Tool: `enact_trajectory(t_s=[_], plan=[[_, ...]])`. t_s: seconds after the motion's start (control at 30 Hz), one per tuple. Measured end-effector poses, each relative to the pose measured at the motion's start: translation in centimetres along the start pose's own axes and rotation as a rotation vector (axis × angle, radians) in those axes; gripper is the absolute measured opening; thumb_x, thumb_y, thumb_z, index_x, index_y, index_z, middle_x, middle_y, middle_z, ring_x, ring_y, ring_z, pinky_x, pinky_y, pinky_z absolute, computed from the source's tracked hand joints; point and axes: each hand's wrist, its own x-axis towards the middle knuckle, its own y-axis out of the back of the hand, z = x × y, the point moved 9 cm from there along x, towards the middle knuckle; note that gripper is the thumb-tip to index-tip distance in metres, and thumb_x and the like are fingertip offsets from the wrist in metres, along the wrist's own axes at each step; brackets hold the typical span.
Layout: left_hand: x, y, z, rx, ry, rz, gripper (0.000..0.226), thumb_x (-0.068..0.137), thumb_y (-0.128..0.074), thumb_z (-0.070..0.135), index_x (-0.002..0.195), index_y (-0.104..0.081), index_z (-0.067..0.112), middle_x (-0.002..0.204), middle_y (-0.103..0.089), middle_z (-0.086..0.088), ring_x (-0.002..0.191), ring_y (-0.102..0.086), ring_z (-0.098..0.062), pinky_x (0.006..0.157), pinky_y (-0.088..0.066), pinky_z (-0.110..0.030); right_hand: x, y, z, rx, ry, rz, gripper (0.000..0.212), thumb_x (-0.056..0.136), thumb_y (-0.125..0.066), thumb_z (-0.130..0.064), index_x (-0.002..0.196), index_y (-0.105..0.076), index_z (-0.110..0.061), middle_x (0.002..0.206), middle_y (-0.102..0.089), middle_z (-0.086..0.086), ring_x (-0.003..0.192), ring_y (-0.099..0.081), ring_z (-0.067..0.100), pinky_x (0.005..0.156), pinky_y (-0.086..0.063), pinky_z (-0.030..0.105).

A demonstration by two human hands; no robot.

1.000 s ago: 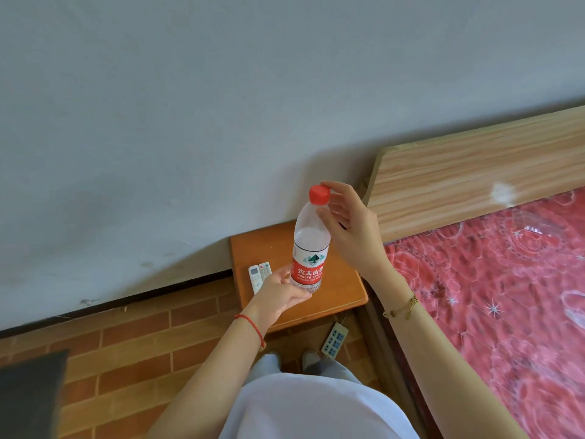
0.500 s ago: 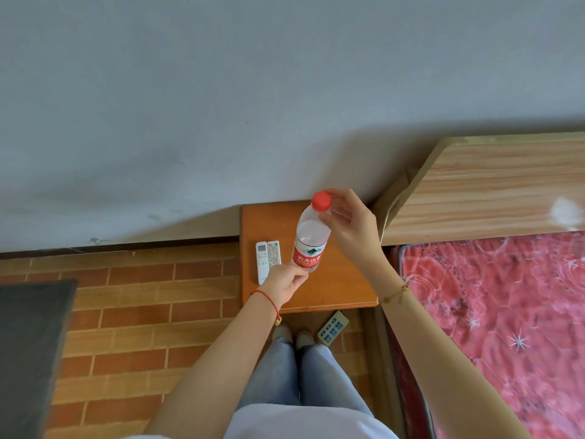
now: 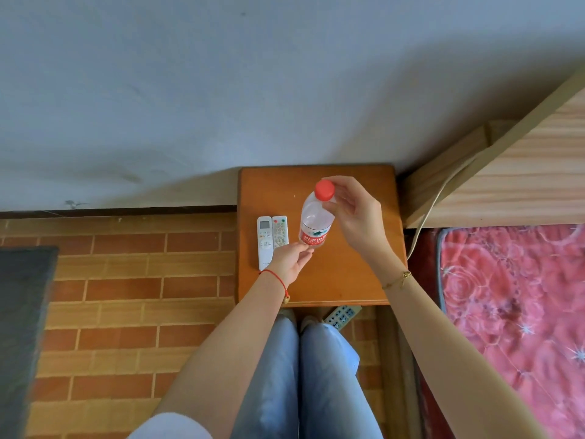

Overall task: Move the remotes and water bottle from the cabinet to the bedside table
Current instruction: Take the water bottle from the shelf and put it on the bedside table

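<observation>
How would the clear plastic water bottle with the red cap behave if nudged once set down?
The clear plastic water bottle with the red cap is tall and narrow, so it probably tips easily. Round, it would likely roll across the orange wooden bedside table. It looks nearly empty, so probably light.

Both forearms are bare. The left hand (image 3: 289, 261) wears a red string bracelet (image 3: 276, 278); the right hand (image 3: 357, 217) wears a thin gold one (image 3: 397, 280). Light blue jeans (image 3: 304, 375), white top (image 3: 171, 426).

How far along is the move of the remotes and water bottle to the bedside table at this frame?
Done: two remotes lie side by side on the bedside table. In hand: the water bottle is over the table, the right hand pinching its neck at the red cap and the left hand at its base. Left: letting go; whether it already stands on the table is unclear.
</observation>
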Motion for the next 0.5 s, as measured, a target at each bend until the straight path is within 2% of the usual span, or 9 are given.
enact_trajectory(t_s=[0.17, 0.27, 0.33, 0.4, 0.5], plan=[[3.5, 0.8, -1.0, -0.109, -0.018, 0.044, 0.011, 0.092, -0.057, -0.006, 0.100, -0.053, 0.001, 0.128, -0.060, -0.023, 0.123, -0.059, -0.028, 0.104, -0.049, -0.038, 0.1, -1.6, 2.7, 0.003, 0.018, -0.018, 0.035, 0.084, -0.066, 0.000, 0.115, -0.060, -0.015, 0.107, -0.066, -0.018, 0.106, -0.062, -0.001, 0.093, -0.049, 0.016], [4.6, 1.1, -1.7, -0.116, -0.003, 0.034, 0.008, 0.093, -0.056, -0.006, 0.096, -0.055, 0.001, 0.124, -0.061, -0.024, 0.122, -0.060, -0.029, 0.105, -0.048, -0.039, 0.0, -2.6, 3.4, -0.010, 0.035, -0.040, 0.036, 0.084, -0.066, 0.002, 0.115, -0.060, -0.016, 0.107, -0.065, -0.020, 0.106, -0.062, -0.002, 0.092, -0.048, 0.013], [5.1, 1.5, -2.0, -0.094, -0.012, 0.030, 0.012, 0.093, -0.055, -0.006, 0.104, -0.058, -0.004, 0.118, -0.063, -0.023, 0.118, -0.061, -0.028, 0.105, -0.049, -0.039, -0.1, -3.1, 4.0, -0.011, 0.039, -0.053, 0.037, 0.084, -0.065, 0.003, 0.115, -0.059, -0.016, 0.107, -0.064, -0.021, 0.106, -0.061, -0.004, 0.092, -0.047, 0.013], [5.8, 1.9, -2.1, -0.032, -0.042, 0.036, 0.018, 0.093, -0.054, -0.005, 0.111, -0.058, -0.008, 0.109, -0.065, -0.020, 0.113, -0.062, -0.026, 0.105, -0.048, -0.038, -0.3, -3.3, 4.5, -0.009, 0.042, -0.056, 0.038, 0.084, -0.064, 0.004, 0.116, -0.059, -0.015, 0.107, -0.064, -0.020, 0.107, -0.061, -0.003, 0.093, -0.047, 0.013], [6.6, 2.9, -2.1, 0.115, -0.102, 0.099, 0.016, 0.093, -0.058, 0.001, 0.106, -0.062, -0.006, 0.106, -0.067, -0.016, 0.111, -0.065, -0.026, 0.104, -0.050, -0.037, -0.6, -3.5, 4.8, -0.007, 0.060, -0.051, 0.037, 0.084, -0.063, 0.005, 0.116, -0.059, -0.013, 0.109, -0.065, -0.017, 0.109, -0.061, 0.000, 0.094, -0.048, 0.017]])
